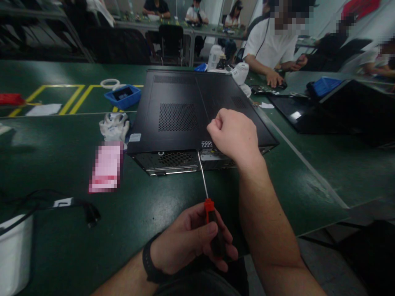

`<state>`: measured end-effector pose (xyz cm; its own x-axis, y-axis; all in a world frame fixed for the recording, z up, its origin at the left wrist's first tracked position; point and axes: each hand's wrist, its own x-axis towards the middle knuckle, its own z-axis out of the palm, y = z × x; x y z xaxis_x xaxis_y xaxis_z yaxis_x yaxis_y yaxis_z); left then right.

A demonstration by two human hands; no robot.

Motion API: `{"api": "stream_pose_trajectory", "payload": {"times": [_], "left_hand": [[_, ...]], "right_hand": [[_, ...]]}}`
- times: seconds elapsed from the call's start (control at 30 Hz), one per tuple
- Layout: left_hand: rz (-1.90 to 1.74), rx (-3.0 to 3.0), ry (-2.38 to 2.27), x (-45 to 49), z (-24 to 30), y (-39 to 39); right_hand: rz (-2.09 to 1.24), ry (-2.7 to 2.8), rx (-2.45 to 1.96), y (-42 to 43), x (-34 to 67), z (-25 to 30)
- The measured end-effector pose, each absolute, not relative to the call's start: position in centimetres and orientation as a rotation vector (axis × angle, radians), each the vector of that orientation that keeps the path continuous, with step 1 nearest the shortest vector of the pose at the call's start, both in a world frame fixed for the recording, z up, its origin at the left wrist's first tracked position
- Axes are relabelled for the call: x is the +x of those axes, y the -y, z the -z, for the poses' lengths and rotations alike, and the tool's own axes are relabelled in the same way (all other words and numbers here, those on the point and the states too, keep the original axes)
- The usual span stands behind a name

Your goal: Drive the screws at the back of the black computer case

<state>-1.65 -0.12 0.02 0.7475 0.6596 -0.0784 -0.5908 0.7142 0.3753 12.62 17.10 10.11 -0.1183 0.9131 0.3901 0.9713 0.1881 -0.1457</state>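
Note:
A black desktop computer case lies flat on the green table, its rear panel towards me. My left hand, with a dark watch on its wrist, grips the black and red handle of a screwdriver. The screwdriver's thin shaft slants up to the rear panel, and its tip meets the edge near the middle, just under the top cover. My right hand is curled into a fist on top of the case, near the rear edge; no object shows in it.
Left of the case are a blue bin, grey-white gloves and a blurred-out pink item. Black cables and a white container sit at lower left. A black monitor and a seated person are at right.

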Motion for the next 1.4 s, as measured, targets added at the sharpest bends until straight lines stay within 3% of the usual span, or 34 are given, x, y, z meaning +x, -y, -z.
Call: {"api": "stream_pose_trajectory", "payload": {"times": [1.4], "left_hand": [[-0.699, 0.340, -0.227, -1.55, 0.23, 0.13]], "right_hand": [[0.212, 2.080, -1.762, -17.02, 12.64, -10.13]]}}
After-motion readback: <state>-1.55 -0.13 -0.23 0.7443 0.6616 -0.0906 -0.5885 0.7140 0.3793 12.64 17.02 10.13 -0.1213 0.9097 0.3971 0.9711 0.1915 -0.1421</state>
